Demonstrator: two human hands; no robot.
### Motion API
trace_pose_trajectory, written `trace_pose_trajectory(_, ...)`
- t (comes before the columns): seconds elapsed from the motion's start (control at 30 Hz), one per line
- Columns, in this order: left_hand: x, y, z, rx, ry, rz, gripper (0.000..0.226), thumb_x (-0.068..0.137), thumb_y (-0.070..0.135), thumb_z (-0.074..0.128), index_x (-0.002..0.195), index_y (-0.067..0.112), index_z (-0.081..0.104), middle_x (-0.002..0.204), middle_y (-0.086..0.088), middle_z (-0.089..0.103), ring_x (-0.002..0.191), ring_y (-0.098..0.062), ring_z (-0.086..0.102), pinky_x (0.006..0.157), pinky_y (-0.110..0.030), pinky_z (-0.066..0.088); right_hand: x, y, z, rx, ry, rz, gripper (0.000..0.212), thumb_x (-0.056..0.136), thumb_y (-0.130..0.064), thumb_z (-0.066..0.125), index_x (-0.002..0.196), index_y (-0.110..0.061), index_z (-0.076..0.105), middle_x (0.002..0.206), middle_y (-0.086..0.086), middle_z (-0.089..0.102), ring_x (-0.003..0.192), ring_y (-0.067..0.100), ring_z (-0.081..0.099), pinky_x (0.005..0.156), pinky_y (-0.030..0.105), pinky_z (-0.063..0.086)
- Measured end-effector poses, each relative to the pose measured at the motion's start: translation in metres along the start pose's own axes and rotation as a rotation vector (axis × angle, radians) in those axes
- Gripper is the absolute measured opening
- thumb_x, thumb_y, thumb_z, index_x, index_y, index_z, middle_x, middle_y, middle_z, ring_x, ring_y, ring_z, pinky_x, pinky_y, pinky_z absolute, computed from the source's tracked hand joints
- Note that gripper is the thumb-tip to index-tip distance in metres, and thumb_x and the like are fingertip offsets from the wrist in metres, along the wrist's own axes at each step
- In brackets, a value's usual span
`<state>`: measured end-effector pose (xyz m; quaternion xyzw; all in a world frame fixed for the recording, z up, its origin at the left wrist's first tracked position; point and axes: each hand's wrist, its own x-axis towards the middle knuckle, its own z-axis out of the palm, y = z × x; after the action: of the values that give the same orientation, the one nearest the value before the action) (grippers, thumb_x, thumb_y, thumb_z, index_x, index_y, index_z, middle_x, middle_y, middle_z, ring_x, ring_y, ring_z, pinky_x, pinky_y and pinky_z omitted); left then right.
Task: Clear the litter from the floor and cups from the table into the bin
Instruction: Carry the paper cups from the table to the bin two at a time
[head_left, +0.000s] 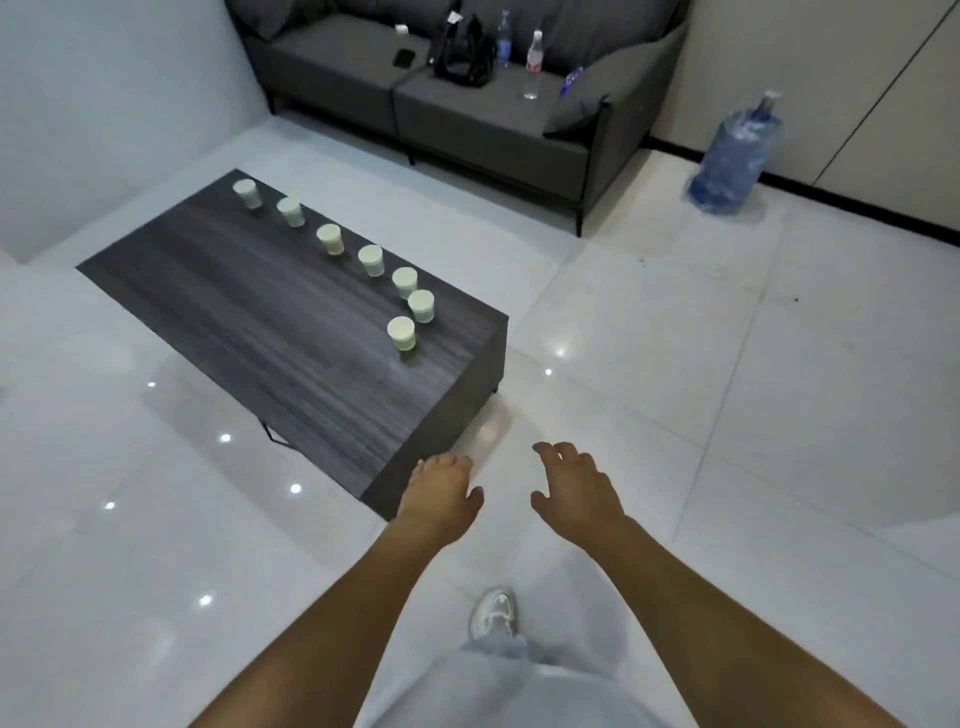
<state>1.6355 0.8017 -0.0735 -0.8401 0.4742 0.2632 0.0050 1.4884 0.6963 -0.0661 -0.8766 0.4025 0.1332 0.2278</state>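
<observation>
Ahead, cups (401, 332) on table (249, 312), beyond empty left hand (441, 493).

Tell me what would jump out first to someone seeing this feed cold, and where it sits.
The row of seven pale paper cups along the far edge of the dark wooden coffee table catches the eye first. Next come the two empty hands, left hand and right hand, stretched out above the floor near the table's nearest corner. Behind, a grey sofa holds bottles and a black bag, with a blue water jug standing to its right.

Glossy tiled floor (675, 415), matt wood-grain table (260, 322), cloth sofa (493, 119).
</observation>
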Motion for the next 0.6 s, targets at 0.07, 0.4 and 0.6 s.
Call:
trace_pose_trajectory(0.07,0.033,-0.001,-0.021,-0.022,-0.003,-0.037,0.044,0.096,0.037,0.045,0.133,0.013,0.048,0.134,-0.007,0.050,0.122,-0.026,0.046,0.110,-0.038,0.034,0.036,0.000,-0.019,0.007,0.002,-0.018,0.062,0.092,-0.031,0.052,0.148,-0.022,0.027,0.146,0.005,0.037,0.124,0.027,0.043,0.094,0.037,0.043)
trace_pose_trajectory(0.4,0.192,0.000,-0.088,-0.126,-0.045,-0.183,0.043,0.096,0.036,0.046,0.133,0.014,0.048,0.134,-0.008,0.049,0.126,-0.026,0.042,0.113,-0.037,0.028,0.225,0.014,-0.091,-0.067,-0.094,-0.133,0.061,0.092,-0.032,0.055,0.146,-0.023,0.028,0.146,0.006,0.037,0.125,0.027,0.044,0.097,0.037,0.044)
trace_pose_trajectory(0.6,0.271,-0.006,-0.121,-0.228,-0.036,-0.358,0.041,0.097,0.035,0.044,0.131,0.014,0.048,0.134,-0.008,0.049,0.126,-0.027,0.042,0.113,-0.037,0.028,0.334,0.003,-0.131,-0.135,-0.170,-0.266,0.054,0.091,-0.030,0.057,0.139,-0.023,0.035,0.143,0.006,0.041,0.121,0.026,0.045,0.096,0.037,0.044)
